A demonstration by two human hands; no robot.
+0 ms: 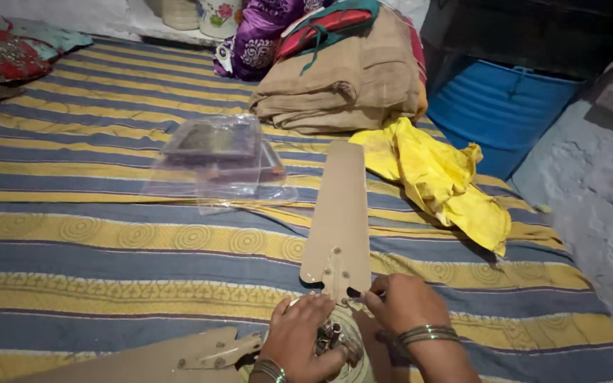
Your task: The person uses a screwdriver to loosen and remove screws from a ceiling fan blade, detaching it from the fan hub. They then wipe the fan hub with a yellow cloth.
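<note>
Two beige fan blades [338, 213] (one [143, 362] partly out of view), one yellow cloth [438, 177], one blue drum [498, 106], two hands [299, 340] [402, 301]

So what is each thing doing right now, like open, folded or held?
Left hand: resting on the fan motor.
Right hand: grip pinched at the bracket of the upright fan blade.
Second fan blade: attached, lying flat.
Plastic bag: lying flat, something inside.
Yellow cloth: crumpled.
Brown cloth: folded, stacked.
Blue drum: on its side.

Beige fan blade [340, 213] lies flat, bracket end at the motor hub [338, 340].
</note>
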